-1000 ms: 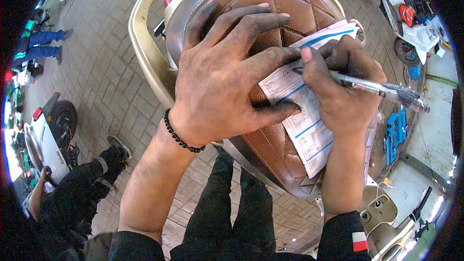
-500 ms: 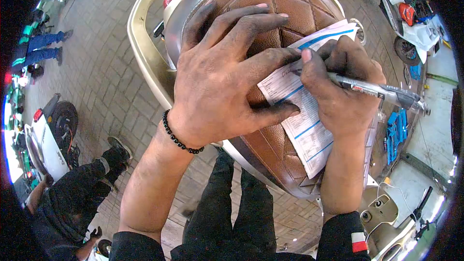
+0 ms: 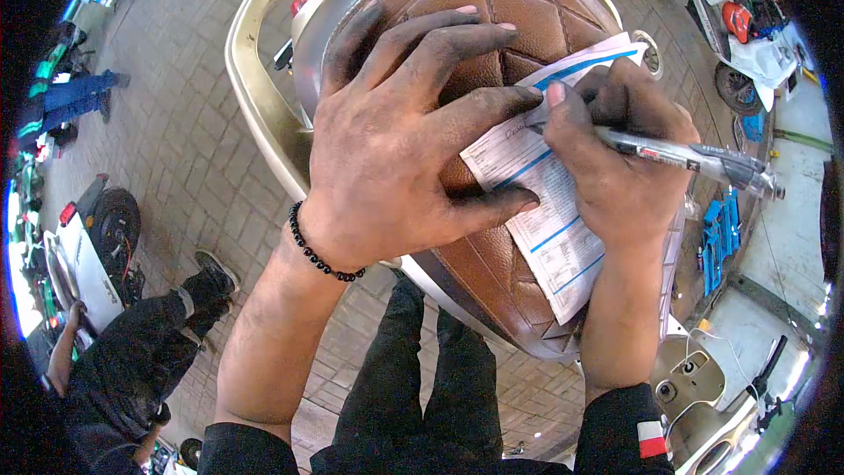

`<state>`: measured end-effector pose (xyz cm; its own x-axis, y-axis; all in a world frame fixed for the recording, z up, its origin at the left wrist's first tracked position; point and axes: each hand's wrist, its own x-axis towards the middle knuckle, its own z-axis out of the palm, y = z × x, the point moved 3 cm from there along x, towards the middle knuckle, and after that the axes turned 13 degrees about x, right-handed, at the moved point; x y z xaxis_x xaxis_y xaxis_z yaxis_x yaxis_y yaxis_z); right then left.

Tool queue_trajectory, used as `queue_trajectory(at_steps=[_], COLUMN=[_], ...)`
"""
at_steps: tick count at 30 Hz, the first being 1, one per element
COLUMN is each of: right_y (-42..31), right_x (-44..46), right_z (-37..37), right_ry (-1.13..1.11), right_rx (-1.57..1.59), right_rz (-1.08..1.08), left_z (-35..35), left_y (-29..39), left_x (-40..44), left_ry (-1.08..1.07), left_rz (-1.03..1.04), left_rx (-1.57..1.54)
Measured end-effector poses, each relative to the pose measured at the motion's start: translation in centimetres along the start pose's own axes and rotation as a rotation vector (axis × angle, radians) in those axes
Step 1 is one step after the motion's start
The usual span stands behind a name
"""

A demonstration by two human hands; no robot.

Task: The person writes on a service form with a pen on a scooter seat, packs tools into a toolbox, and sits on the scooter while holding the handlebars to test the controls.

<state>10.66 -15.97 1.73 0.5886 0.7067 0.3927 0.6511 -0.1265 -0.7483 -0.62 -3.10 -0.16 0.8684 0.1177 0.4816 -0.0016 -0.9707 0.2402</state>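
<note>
My left hand (image 3: 396,141) lies spread on the brown quilted seat (image 3: 519,13), its index finger and thumb at the left edge of a printed paper slip (image 3: 558,242) with blue stripes. Pinched in my right hand (image 3: 620,154) is a clear pen (image 3: 694,157), its tip on the upper left of the slip, where a short dark handwritten word shows. The seat belongs to a motorbike with a cream grab rail (image 3: 242,62). Blackened fingers show on both hands. More paper (image 3: 673,268) lies under my right wrist.
At the lower left, a person in dark clothes (image 3: 132,369) is beside a white motorbike (image 3: 92,273). Blue tool trays (image 3: 721,237) lie at the right, near another motorbike (image 3: 738,62). Someone in blue trousers (image 3: 79,97) is at the upper left. Paving bricks (image 3: 202,141) cover the ground.
More handwriting shows at the pen tip. Both hands, the seat and the slip sit slightly further left in view. The person at the lower left has shifted an arm.
</note>
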Motion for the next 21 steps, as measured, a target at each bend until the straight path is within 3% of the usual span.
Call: queue_trajectory(at_steps=[2,9,21], right_y=[0.42,-0.20,0.42], right_x=[-0.13,0.01,-0.11], right_z=[0.01,0.09,0.13], right_ry=[0.075,0.057,0.089], right_rx=[0.192,0.011,0.105], right_rz=[0.016,-0.001,0.057], left_z=[-0.12,0.28,-0.12], left_y=[0.00,-0.10,0.07], left_x=[0.01,-0.06,-0.02], left_ry=[-0.002,0.004,-0.022], left_rz=[0.004,-0.002,0.006], left_rx=[0.001,-0.033,0.023])
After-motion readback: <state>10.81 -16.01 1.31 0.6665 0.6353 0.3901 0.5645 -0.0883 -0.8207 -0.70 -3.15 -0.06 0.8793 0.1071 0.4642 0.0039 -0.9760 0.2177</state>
